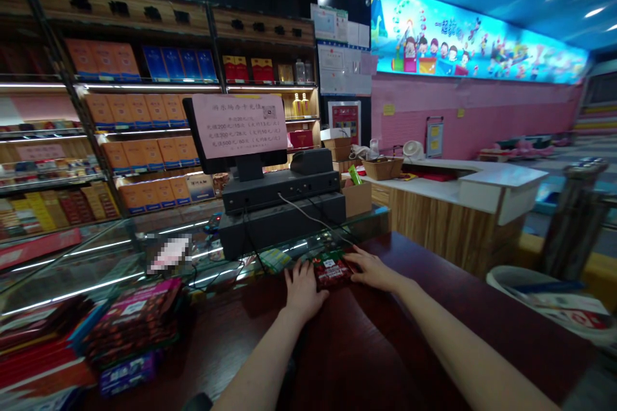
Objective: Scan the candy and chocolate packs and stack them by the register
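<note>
A red and green snack packet [332,271] lies at the back edge of the dark reddish-brown counter, between my two hands. My left hand [303,289] rests palm down at the packet's left side, fingers stretched forward and thumb out to the right. On the other side, the fingers and thumb of my right hand [373,270] close on the packet's right edge. A stack of similar brown packets [137,314] with pink and purple tops sits on the left of the counter. Below it is a small purple packet [128,372].
Behind the counter stand a glass display case [101,270] and a dark register [282,218] bearing a pink paper sign [241,125]. A pale cable [308,215] hangs down towards my hands. Red packs [38,359] lie far left; a white bin [506,282] stands right.
</note>
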Demonstrator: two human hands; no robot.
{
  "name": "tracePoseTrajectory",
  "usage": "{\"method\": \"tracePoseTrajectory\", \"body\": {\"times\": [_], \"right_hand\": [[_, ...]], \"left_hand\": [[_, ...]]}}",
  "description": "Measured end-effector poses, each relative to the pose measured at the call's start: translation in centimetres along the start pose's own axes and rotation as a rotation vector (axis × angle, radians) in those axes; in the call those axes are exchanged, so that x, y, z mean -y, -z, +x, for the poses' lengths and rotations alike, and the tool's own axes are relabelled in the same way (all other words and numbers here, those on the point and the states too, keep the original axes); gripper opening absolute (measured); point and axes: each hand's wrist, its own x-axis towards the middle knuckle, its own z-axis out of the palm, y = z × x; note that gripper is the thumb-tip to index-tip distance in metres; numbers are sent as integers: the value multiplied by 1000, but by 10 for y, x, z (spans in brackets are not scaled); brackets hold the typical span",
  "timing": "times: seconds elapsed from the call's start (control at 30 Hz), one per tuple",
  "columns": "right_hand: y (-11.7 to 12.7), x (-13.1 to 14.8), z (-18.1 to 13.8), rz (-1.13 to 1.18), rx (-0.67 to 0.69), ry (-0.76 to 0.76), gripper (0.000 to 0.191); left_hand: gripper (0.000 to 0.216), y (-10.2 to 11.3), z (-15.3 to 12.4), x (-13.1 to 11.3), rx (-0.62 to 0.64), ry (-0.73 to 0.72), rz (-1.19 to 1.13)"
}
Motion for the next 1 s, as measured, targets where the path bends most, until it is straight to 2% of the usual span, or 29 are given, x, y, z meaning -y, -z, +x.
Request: {"method": "tracePoseTrajectory", "body": {"times": [0.63,0.83,1.0], "right_hand": [[-10,-5,0,25,-26,-32,70],[-4,1,-7,7,-57,-30,80],[3,15,-13,-18,-86,-8,74]], "left_hand": [[87,1,0,2,54,20,-28],[91,12,-6,1,73,21,-7],[86,28,-18,7,36,-25,-18]]}}
